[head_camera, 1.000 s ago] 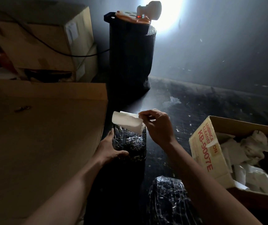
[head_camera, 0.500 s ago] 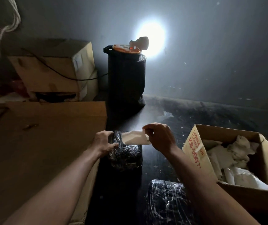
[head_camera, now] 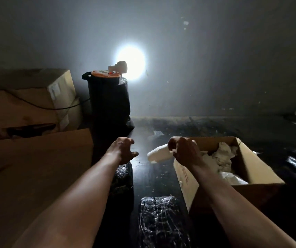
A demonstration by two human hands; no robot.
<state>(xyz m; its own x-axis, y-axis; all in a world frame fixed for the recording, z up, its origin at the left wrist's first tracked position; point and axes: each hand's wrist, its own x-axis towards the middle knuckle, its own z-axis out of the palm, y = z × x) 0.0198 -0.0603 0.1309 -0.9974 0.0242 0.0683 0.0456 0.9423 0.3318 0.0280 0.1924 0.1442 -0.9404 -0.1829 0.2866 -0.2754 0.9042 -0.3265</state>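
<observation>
My right hand (head_camera: pixel 184 149) grips one end of a white strip of paper (head_camera: pixel 158 153), held in the air by the near left corner of an open cardboard box (head_camera: pixel 261 174). The box holds several crumpled white papers (head_camera: pixel 222 156). My left hand (head_camera: pixel 124 149) hovers with loosely curled fingers just above a black bundle wrapped in shiny film (head_camera: pixel 123 176) and holds nothing. A second film-wrapped black bundle (head_camera: pixel 159 217) lies nearer to me on the dark table (head_camera: pixel 154 178).
A large flat cardboard sheet (head_camera: pixel 36 167) covers the left side. Behind it stand stacked cardboard boxes (head_camera: pixel 36 101) with a black cable. A tall black cylinder (head_camera: pixel 109 102) with an orange-topped lamp (head_camera: pixel 115 71) stands at the wall.
My right hand has carried the white strip rightward from over the wrapped bundle to the box's corner. My left hand has let go of the bundle and lifted. The camera has tilted upward.
</observation>
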